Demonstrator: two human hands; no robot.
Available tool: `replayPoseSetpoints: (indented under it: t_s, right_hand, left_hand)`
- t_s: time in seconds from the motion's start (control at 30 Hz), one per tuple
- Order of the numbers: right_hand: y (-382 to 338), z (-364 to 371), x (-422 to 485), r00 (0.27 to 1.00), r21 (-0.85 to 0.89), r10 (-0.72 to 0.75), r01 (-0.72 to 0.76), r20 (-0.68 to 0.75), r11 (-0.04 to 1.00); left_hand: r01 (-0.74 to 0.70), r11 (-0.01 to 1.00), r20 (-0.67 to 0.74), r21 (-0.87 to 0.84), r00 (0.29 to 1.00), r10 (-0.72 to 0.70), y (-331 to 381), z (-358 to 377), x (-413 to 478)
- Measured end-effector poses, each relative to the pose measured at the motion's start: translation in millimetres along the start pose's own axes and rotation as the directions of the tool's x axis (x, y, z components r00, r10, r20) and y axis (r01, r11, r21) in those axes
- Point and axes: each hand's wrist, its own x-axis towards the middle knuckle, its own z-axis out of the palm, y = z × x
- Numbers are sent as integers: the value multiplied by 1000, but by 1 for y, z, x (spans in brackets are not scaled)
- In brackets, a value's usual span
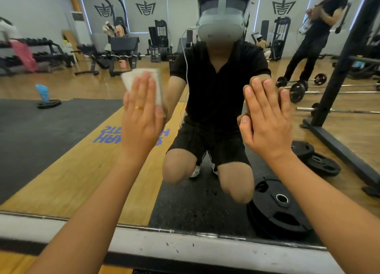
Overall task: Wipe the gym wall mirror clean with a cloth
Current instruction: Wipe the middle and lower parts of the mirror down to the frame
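L hand (141, 117) flat, pressing white cloth (131, 79) on mirror (61, 140); R hand (267, 117) flat on glass, fingers straight.

Glossy glass mirror (61, 150), white soft-looking cloth (131, 79), scuffed pale frame (185, 247), gold metal ring (139, 108)

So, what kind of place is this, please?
A gym, almost certainly. The wall mirror reflects a dumbbell rack, a loaded barbell and black weight plates.
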Motion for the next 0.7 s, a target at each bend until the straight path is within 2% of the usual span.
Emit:
replayPoseSetpoints:
  t_s: [0.07,0.13,0.17,0.2,0.27,0.33,0.37,0.4,0.43,0.53,0.6,0.63,0.7]
  right_hand:
    - [1,1,0,1000,-3,-3,3,-8,1000]
    - [4,2,2,1000,4,5,-5,-4,1000]
    - [4,2,3,1000,11,7,-7,0,1000]
    - [2,2,2,1000,13,7,-7,2,1000]
    - [0,2,1,1000,11,6,-6,3,1000]
    - [0,1,0,1000,15,4,-4,12,1000]
    - [1,0,0,1000,17,5,-6,14,1000]
    - [2,0,1,1000,19,9,-9,13,1000]
    - [3,0,1,1000,22,11,-11,11,1000]
    - [1,1,1,1000,30,9,-9,1,1000]
    - [1,1,1,1000,24,14,-14,1,1000]
    - [2,1,1,1000,24,15,-16,3,1000]
    - [2,1,2,1000,32,15,-15,8,999]
  left_hand:
    - [188,979,-49,-80,980,-192,0,2,-5]
    - [381,899,-59,-217,914,-402,38,12,6]
    - [410,875,-39,-256,900,-434,61,16,9]
    - [374,890,-15,-261,920,-391,82,23,7]
    - [176,967,61,-185,984,-167,108,36,-12]
    - [-19,998,110,-66,994,26,95,43,-29]
    - [-75,997,104,-23,992,77,81,42,-33]
    - [-77,997,89,1,993,77,66,39,-37]
    - [-19,1000,66,0,998,18,51,33,-40]
    - [265,960,15,-89,964,-264,21,18,-43]
    - [365,918,-10,-153,929,-371,37,22,-35]
    - [353,919,2,-176,933,-359,51,26,-32]
    - [169,973,51,-158,985,-163,77,36,-37]
